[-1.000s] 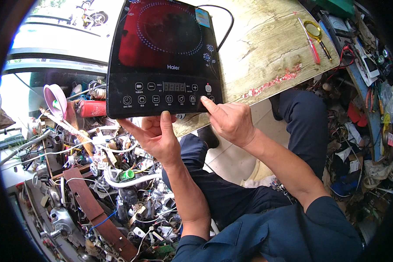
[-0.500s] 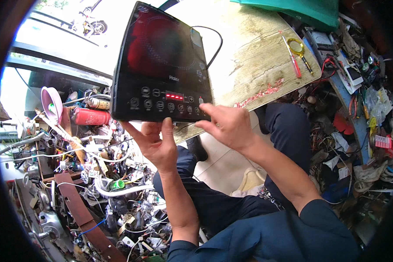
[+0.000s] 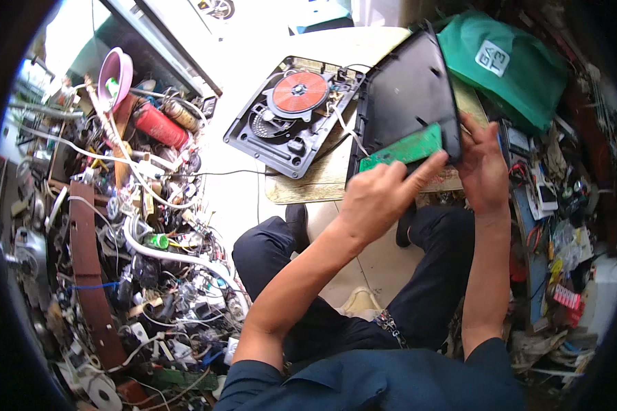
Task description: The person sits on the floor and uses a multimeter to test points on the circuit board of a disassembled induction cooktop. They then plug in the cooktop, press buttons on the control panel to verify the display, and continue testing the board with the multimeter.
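Note:
An opened induction cooker lies on the table in two parts. Its black base [image 3: 271, 147] shows a round copper coil [image 3: 299, 91] under the open sky of the housing. To the right, its black top cover [image 3: 404, 89] is tilted up with the inside facing me, and a green circuit board [image 3: 411, 147] sits along its near edge. My left hand [image 3: 380, 198] is at that board, index finger stretched out to its right end, other fingers bent and nothing visible in them. My right hand [image 3: 483, 168] holds the cover's right edge; some fingertips are partly hidden. Thin wires link cover and base.
A green bag [image 3: 504, 72] lies on the table's far right. Heaped electrical scrap and cables [image 3: 178, 281] fill the floor at left, with a red cylinder [image 3: 159, 125] and pink basin [image 3: 116, 79]. More tools and parts [image 3: 555, 240] crowd the right side.
The cooker was closed and held up with its lit panel facing me; now it is open, cover apart from base. My left hand moved to the board, my right to the cover's edge.

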`<state>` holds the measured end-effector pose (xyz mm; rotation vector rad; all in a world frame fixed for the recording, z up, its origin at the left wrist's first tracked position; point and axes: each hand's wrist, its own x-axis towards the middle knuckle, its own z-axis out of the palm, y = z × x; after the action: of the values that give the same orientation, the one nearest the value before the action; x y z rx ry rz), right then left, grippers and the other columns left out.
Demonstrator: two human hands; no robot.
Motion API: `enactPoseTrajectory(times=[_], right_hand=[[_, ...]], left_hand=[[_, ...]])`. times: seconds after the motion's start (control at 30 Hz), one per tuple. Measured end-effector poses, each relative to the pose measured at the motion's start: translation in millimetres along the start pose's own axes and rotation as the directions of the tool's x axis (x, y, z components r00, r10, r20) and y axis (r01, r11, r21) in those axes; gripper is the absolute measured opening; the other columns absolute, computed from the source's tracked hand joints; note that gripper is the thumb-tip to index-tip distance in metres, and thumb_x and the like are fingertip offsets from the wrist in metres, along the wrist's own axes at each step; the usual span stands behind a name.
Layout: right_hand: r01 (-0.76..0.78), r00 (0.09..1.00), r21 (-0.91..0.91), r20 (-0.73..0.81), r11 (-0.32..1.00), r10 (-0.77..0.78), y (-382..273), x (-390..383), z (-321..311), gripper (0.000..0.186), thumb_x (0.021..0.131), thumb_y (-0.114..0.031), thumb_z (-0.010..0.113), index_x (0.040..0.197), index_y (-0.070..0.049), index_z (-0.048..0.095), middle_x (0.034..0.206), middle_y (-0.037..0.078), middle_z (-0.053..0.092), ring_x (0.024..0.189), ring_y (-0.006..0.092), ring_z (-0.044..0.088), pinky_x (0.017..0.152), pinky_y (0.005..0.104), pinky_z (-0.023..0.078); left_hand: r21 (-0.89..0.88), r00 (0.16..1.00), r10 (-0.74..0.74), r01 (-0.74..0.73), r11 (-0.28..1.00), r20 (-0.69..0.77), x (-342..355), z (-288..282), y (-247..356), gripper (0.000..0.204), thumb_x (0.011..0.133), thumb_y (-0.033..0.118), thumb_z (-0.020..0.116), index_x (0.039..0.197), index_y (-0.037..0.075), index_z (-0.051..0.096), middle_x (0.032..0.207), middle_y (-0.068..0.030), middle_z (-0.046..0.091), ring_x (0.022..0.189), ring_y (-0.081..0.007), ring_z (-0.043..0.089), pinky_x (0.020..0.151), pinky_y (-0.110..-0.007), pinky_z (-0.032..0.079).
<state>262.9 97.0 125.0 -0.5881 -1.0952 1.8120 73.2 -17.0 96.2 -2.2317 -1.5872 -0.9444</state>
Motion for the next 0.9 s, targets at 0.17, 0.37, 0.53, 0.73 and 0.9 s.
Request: enactPoseTrajectory(times=[0.17,0.37,0.53,0.73,0.9], right_hand=[[-0.072,0.996,-0.074,-0.061,0.995,0.068,6.0,-15.9,-46.5,0.057,0.112,-0.038,0.040,0.149,0.006,0.041,0.136,0.016,0.063,0.118,0.0185,0.064,0.098,0.0279,0.051],[-0.209,0.971,0.006,-0.114,0.978,0.208,46.4,-29.8,-91.0,0.041,0.110,-0.030,0.049,0.140,-0.003,0.054,0.117,0.002,0.070,0.094,0.0092,0.065,0.076,0.0208,0.051],[-0.297,0.931,0.004,-0.222,0.955,0.290,76.3,-30.7,-127.8,0.036,0.110,-0.031,0.048,0.134,-0.007,0.059,0.116,0.004,0.071,0.100,0.0156,0.066,0.085,0.0321,0.053],[-0.367,0.893,-0.120,-0.324,0.923,0.313,86.0,-32.6,-127.2,0.039,0.108,-0.038,0.053,0.131,-0.008,0.061,0.113,0.004,0.071,0.099,0.0180,0.067,0.083,0.0332,0.055],[-0.380,0.896,-0.244,-0.337,0.892,0.290,88.2,-32.8,-136.1,0.037,0.107,-0.041,0.054,0.122,-0.009,0.064,0.102,0.002,0.070,0.087,0.0137,0.066,0.071,0.0280,0.052]], left_hand=[[0.162,0.987,0.111,-0.130,0.978,0.120,-10.6,13.7,19.7,0.070,0.091,0.015,0.059,0.157,0.030,0.043,0.072,-0.0007,0.049,0.062,-0.0155,0.055,0.051,-0.028,0.046],[0.180,0.979,0.118,-0.148,0.972,0.169,-38.9,52.9,22.5,0.055,0.095,0.024,0.059,0.151,0.024,0.053,0.072,-0.0007,0.053,0.063,-0.0165,0.056,0.051,-0.030,0.046],[0.254,0.964,0.173,-0.222,0.942,0.201,-46.9,85.1,29.8,0.047,0.094,0.027,0.058,0.140,0.015,0.062,0.074,-0.0040,0.061,0.063,-0.0192,0.060,0.054,-0.031,0.046],[0.259,0.947,0.146,-0.224,0.940,0.287,-52.8,95.3,32.8,0.047,0.092,0.022,0.056,0.136,0.006,0.065,0.074,-0.0032,0.063,0.065,-0.0188,0.061,0.056,-0.031,0.044],[0.298,0.982,0.091,-0.137,0.945,0.163,-51.3,102.1,39.3,0.014,0.088,0.022,0.058,0.083,0.010,0.062,0.067,-0.0007,0.058,0.062,-0.0171,0.059,0.055,-0.032,0.040]])
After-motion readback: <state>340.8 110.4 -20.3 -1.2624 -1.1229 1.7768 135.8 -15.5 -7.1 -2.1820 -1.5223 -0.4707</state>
